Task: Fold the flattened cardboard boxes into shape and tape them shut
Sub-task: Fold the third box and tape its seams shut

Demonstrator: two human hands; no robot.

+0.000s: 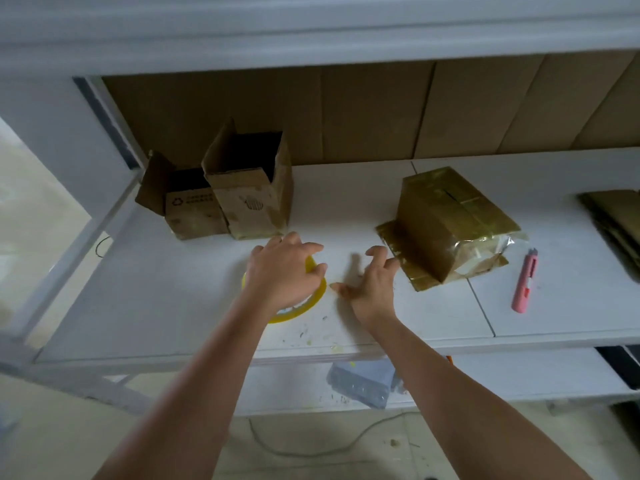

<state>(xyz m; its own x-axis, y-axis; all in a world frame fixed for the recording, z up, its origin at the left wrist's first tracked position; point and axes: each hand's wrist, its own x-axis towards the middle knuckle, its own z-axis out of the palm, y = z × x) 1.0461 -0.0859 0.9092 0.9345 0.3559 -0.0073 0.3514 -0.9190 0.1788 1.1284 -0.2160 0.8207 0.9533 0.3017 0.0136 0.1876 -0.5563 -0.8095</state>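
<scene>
Boxes (221, 195) stand open behind the tape roll (294, 306) my left hand (282, 271) grips. My right hand (372, 284) hovers beside it, loosely curled and empty; I could fumble the tape's loose end.

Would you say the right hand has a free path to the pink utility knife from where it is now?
Probably not directly: the taped box sits between the right hand and the pink utility knife. Passing along the box's near side looks free; the white shelf shows nothing else there.
</scene>
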